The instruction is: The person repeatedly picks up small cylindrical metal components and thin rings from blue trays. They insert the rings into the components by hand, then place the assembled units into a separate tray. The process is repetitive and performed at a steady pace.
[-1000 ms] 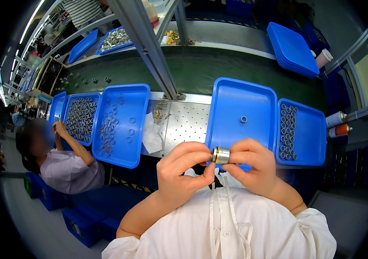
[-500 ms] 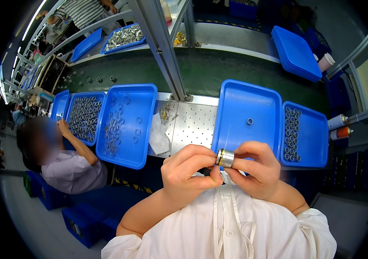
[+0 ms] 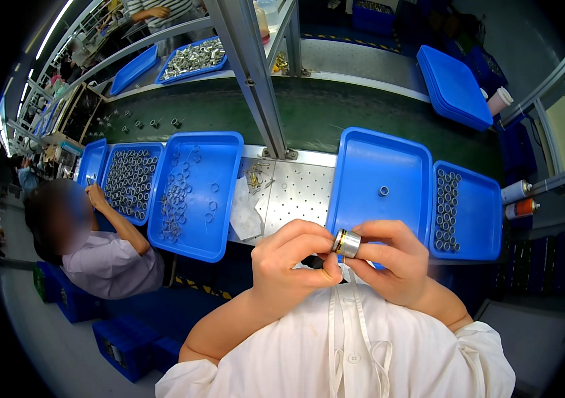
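From the head camera, both the left hand [image 3: 292, 265] and right hand [image 3: 392, 262] pinch a small metal cylinder [image 3: 347, 243] at chest height, just before a blue tray [image 3: 375, 166] holding one ring [image 3: 383, 191]. A neighbouring tray [image 3: 475, 212] holds what seem similar cylinders; a co-worker [image 3: 97, 245] sits left.

Two spray cans [image 3: 520, 200], one white-capped, one orange-capped, lie right of the blue trays [image 3: 465, 212]

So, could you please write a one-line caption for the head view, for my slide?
Both hands, left hand and right hand, hold a small metal ring part above a blue tray.
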A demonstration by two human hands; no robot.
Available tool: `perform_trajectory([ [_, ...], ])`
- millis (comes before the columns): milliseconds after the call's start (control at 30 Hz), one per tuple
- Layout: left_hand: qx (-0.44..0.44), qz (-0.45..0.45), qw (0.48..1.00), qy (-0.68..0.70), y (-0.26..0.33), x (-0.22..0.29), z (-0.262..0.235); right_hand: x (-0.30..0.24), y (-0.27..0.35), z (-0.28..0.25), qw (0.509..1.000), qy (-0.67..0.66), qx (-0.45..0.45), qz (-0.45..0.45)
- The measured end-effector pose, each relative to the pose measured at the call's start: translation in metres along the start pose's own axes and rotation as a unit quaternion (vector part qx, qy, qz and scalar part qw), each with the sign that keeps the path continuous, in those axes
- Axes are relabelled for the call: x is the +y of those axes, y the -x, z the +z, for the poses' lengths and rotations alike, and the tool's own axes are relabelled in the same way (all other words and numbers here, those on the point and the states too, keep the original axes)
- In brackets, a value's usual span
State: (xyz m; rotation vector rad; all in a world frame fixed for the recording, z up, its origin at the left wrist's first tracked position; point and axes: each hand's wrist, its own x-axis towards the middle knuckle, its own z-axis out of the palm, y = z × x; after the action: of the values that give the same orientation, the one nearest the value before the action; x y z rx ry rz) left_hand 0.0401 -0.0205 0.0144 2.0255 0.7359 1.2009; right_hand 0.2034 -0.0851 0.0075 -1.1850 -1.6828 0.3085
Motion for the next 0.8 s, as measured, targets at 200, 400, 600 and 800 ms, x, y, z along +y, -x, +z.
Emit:
perform_trajectory([
  [200, -0.013, -0.043, 0.998, 0.054, -0.001, 0.001, -0.002, 0.003, -0.007, -0.001, 0.997, 0.024, 0.007, -0.073],
  [400, -0.064, -0.244, 0.927, 0.278, -0.004, -0.001, -0.010, 0.007, -0.009, -0.009, 0.988, 0.065, -0.036, -0.134],
  [600, -0.075, -0.161, 0.966, 0.189, -0.005, 0.000, -0.011, -0.002, -0.012, -0.010, 0.999, 0.005, -0.037, -0.019],
  [800, -0.052, -0.131, 0.977, 0.161, -0.008, 0.001, -0.004, 0.000, -0.011, -0.008, 0.999, 0.023, -0.020, -0.038],
])
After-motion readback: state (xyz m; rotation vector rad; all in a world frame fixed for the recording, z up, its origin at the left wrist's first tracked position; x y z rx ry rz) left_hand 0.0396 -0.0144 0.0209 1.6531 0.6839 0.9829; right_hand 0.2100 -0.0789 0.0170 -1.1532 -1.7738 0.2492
